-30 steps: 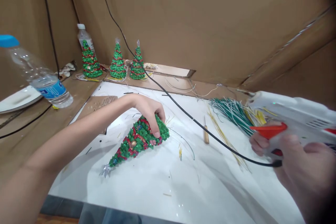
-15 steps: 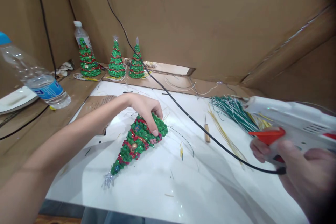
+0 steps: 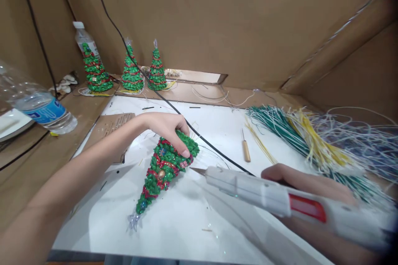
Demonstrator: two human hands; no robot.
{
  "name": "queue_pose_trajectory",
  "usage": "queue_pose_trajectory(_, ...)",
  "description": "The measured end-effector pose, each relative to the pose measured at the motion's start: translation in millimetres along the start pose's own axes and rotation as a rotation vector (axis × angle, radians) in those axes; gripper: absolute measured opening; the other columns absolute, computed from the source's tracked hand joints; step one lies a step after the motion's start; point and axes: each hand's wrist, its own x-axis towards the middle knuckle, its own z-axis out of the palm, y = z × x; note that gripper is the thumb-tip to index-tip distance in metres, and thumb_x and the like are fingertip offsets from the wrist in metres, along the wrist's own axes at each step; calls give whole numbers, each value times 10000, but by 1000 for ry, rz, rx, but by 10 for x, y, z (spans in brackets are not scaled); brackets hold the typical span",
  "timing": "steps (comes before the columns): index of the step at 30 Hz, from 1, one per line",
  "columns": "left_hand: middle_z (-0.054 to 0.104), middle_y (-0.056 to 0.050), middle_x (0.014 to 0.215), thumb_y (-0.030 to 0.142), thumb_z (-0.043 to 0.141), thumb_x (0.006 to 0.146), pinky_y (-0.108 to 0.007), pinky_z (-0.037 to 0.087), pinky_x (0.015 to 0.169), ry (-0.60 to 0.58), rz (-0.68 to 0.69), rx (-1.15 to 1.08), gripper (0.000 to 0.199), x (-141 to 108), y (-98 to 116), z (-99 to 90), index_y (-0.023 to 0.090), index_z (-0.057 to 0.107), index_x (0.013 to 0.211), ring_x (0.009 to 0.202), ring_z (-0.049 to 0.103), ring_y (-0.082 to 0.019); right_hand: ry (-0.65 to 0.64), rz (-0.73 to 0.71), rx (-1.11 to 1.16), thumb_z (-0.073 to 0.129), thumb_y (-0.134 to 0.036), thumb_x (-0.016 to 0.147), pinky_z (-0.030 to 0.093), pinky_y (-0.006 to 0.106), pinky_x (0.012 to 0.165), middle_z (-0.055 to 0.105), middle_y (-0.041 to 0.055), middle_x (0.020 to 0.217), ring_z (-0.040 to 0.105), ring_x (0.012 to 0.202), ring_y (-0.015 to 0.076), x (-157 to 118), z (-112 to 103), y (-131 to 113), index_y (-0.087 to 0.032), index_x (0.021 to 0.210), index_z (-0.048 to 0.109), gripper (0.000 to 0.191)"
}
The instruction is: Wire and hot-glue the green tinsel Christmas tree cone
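A small green Christmas tree point(image 3: 163, 169) with red garland, baubles and a clear star lies on its side, its star end toward me. My left hand point(image 3: 171, 132) is closed around its base, thumb on the near side. In my right hand point(image 3: 306, 186) is a white and grey glue gun point(image 3: 264, 194) with a red panel. Its metal nozzle points left and appears very close to the tree's base; whether they touch I cannot tell. The glue gun's body hides most of my right fingers.
Three more trees point(image 3: 157, 70) stand along the back. Bundles of green, yellow and white wires point(image 3: 292, 132) lie at the right, near a wooden-handled awl point(image 3: 246, 150). A black cable point(image 3: 139, 76) crosses the work area. Water bottle point(image 3: 46, 109) and plate point(image 3: 14, 124) are left.
My right hand has brought the glue gun leftward and turned it, so its nozzle is now beside the tree's base. The left hand still holds the tree in nearly the same place.
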Motion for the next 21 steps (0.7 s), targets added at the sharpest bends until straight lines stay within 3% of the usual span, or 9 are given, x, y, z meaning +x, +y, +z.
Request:
queue_pose_trajectory(6,668,-2,652,539,751,645,-204,369,496,12,4,-52,397,0,-26,16,157,719,750,567,545,-111,37,-47,38,547,-376,714,353,338,487,589,-26,582,507,459,212,50,85,-168,-393,766,554,54)
queue_pose_trajectory(15,677,-3,672,502,807,582,-201,383,501,1,-25,-138,398,32,-72,5,158,722,762,582,556,-117,55,5,15,530,-397,758,337,324,439,534,-25,511,474,411,207,25,147,-43,-364,725,553,52)
queue_pose_trajectory(19,703,-13,765,478,821,569,-207,414,551,6,-41,-177,466,43,-73,5,160,694,885,633,597,-132,48,-110,-115,438,-406,851,385,296,470,567,-34,557,513,429,174,13,165,-58,-313,773,528,151)
queue_pose_trajectory(21,696,1,770,449,845,540,-204,412,553,26,-50,-193,574,45,-71,4,174,642,1001,622,596,-127,72,-154,-308,335,-426,909,386,279,473,581,-32,578,535,446,155,21,178,-83,-285,768,514,268)
